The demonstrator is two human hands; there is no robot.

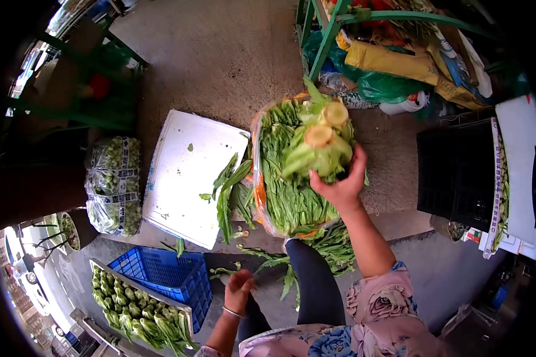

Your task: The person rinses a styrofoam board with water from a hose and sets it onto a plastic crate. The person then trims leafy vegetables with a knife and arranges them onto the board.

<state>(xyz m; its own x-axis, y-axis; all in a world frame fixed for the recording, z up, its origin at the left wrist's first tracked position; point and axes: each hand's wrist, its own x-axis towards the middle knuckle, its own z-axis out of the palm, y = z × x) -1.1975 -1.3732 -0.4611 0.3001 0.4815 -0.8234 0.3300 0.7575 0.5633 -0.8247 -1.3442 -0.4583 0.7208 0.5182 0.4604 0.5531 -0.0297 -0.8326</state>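
Note:
Two leafy green stalks with round, pale cut ends (320, 136) are in my right hand (345, 183), whose thumb and fingers close around their leaves. They are above a large plastic-lined bag (258, 172) packed with long green leaves (292, 199). My left hand (240, 288), with a bangle at the wrist, is low over the floor, away from the bag; its fingers are curled and blurred, and anything in them cannot be made out. Loose leaves (225, 193) lie between the bag and a white foam board (190, 172).
At the lower left are a blue crate (190, 285) and a tray of small green vegetables (137, 309). A wrapped bundle (114, 184) sits left of the board. A black crate (452, 169) is at the right. Green metal racks (327, 44) stand at the top.

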